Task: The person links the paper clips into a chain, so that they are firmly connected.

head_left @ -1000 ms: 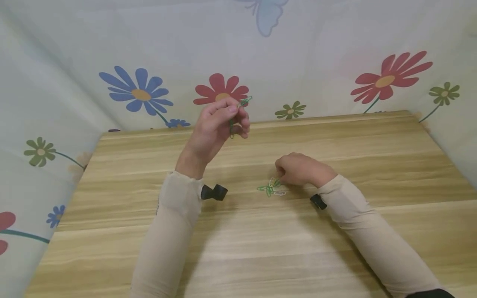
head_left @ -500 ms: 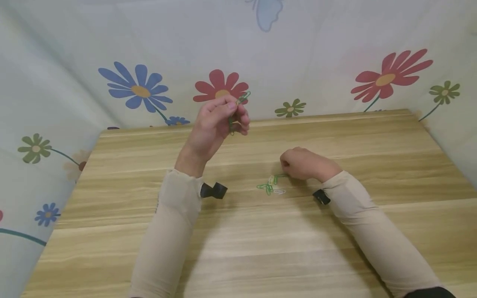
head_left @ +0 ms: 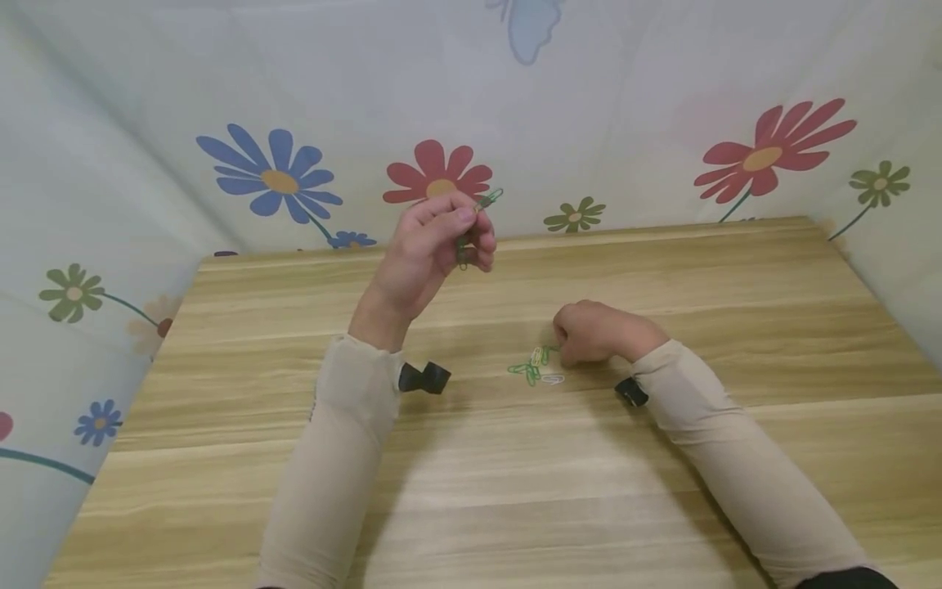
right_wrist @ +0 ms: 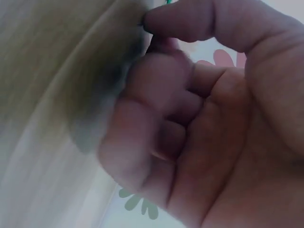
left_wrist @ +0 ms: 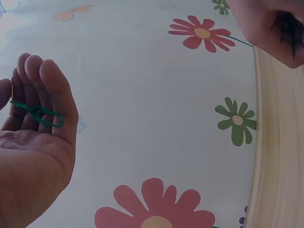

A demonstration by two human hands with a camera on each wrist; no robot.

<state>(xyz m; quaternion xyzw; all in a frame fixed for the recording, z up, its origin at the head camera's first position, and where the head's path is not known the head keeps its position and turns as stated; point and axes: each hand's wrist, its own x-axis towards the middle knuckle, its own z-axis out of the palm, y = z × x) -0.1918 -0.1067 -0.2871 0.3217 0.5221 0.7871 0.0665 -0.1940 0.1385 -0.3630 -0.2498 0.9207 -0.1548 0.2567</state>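
In the head view my left hand (head_left: 434,237) is raised above the far part of the table, pinching a short chain of linked paper clips (head_left: 489,198) between thumb and index finger. Green clips (left_wrist: 45,115) hang from a yellowish one at the fingertips and lie across the curled fingers in the left wrist view. My right hand (head_left: 599,331) is low at the table, fingers curled, thumb and index finger at a green paper clip (head_left: 554,349) whose end shows beside them. Left of it lies a small pile of green paper clips (head_left: 531,375), with a yellow paper clip (head_left: 536,357) and a white paper clip (head_left: 553,379).
The wood-grain table (head_left: 500,483) ends at a back edge (head_left: 648,231) against a white curtain (head_left: 625,106) printed with flowers. Black straps (head_left: 424,378) stick out from both sleeve cuffs.
My right hand has shifted slightly right from over the pile, drawing a green paper clip apart from it. The left hand stays nearly still with its chain.
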